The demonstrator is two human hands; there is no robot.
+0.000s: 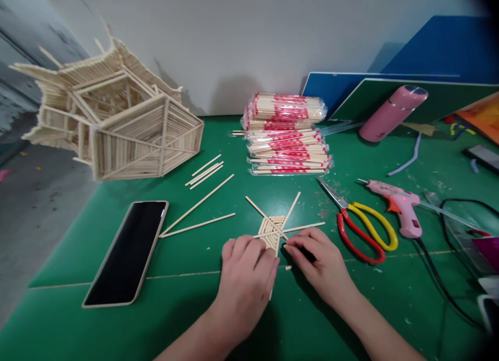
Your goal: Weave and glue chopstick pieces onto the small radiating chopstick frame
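Note:
A small star-shaped piece of pale wooden sticks (273, 227) lies on the green table, with short sticks packed side by side between its crossing long ones. My left hand (246, 278) is over its lower left part, fingers bent and pressed on the sticks; the fingertips are partly hidden. At its lower right, my right hand (317, 259) pinches the end of one crossing stick between thumb and forefinger. A tiny stick offcut (288, 268) rests just below the right fingertips.
Loose sticks (198, 200) and a phone (127, 252) lie left, below a large stick model (132, 137). Wrapped stick bundles (288, 135) are behind. Scissors (366, 226), a pink glue gun (401, 205) with its cord, and a pink bottle (393, 114) stand or lie right.

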